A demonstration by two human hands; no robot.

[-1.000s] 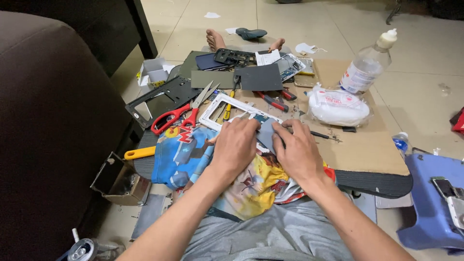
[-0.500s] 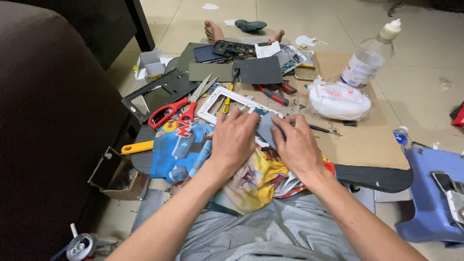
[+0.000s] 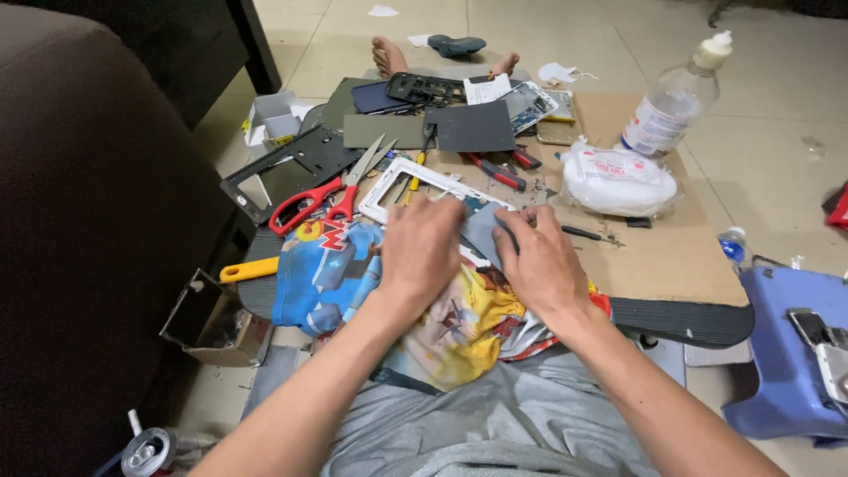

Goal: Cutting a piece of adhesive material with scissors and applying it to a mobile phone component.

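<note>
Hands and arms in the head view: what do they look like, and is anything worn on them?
Both forearms are bare to the frame's edge: no sleeves, gloves, watch or rings visible. The left hand and right hand show their backs.

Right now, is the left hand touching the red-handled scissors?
Apart. The head view shows the left hand pressed on a small grey panel, with colourful cloth showing between it and the scissors.

Both hands point(image 3: 481, 252) on a grey panel point(image 3: 484, 234)
</note>
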